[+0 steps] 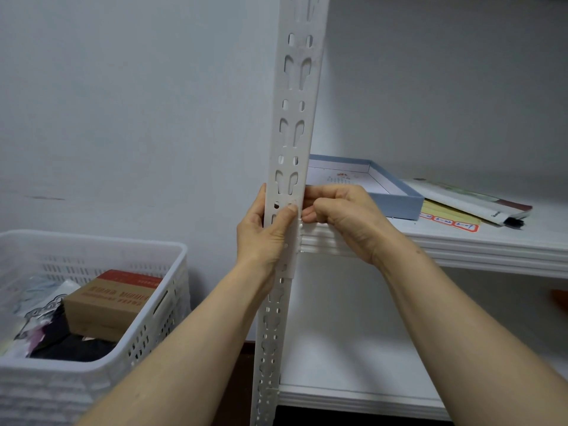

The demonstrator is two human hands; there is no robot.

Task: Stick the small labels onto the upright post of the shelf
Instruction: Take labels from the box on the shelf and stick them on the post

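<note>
A white perforated upright post (296, 118) of the shelf runs top to bottom in the middle. My left hand (264, 232) wraps round the post from the left, with its thumb pressed on the post's front face near a slot. My right hand (341, 219) has its fingers curled at the post's right edge, just above the shelf board; any label under the fingers is hidden. A yellow sheet of small red-bordered labels (448, 221) lies on the shelf to the right.
A white shelf board (461, 244) carries a shallow blue box lid (396, 195) and a white packet (470, 201). A lower shelf board (353, 364) lies below. A white slotted basket (92, 302) with a cardboard box (110, 299) stands at the left, against a pale wall.
</note>
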